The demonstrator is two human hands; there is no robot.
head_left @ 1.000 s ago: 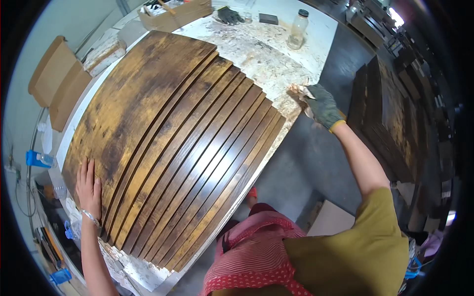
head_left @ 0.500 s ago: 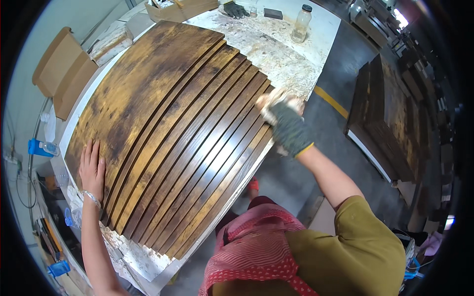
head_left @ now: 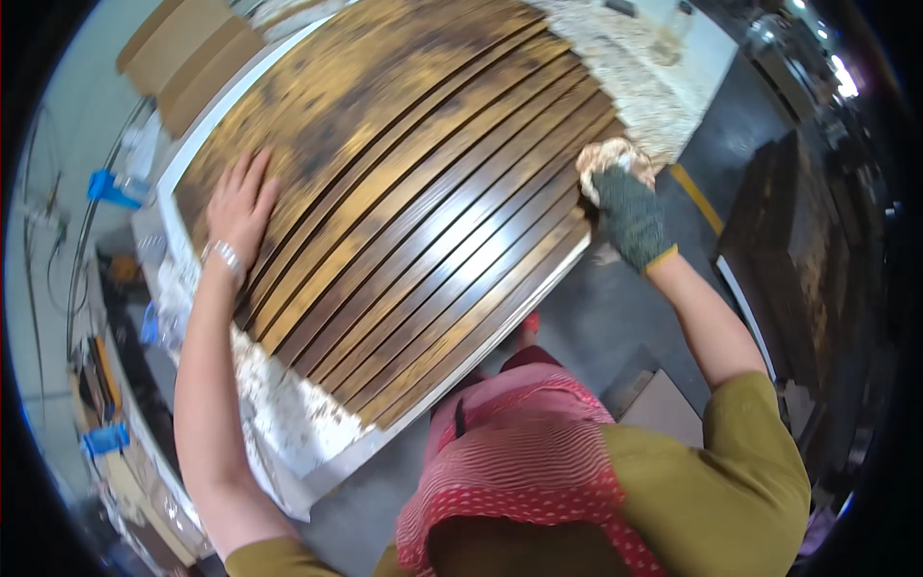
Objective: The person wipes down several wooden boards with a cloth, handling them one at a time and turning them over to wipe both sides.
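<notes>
A fanned stack of dark brown, wood-grain boards (head_left: 423, 260) lies slantwise on a white-topped table (head_left: 710, 72), with several edges showing like steps. My left hand (head_left: 240, 207) is bare, wears a bracelet, and rests flat with fingers stretched on the left end of the top board (head_left: 317, 106). At the far right ends of the boards is my right hand (head_left: 632, 216) in a dark knitted glove. It is closed on a crumpled, pale, stained rag (head_left: 608, 159) beside the corner of the stack. The gloved fingertips are partly hidden by the rag.
An open cardboard box (head_left: 187, 62) stands at the back left. A glass jar (head_left: 668, 38) is on the stained far end of the table. Another stack of dark boards (head_left: 788, 250) stands on the right, across the grey floor (head_left: 615, 313). Blue clamps (head_left: 115, 188) hang at left.
The view has shifted, so the table sits higher and further right. My right hand and the rag have moved slightly outward past the board ends. My left hand stays on the top board.
</notes>
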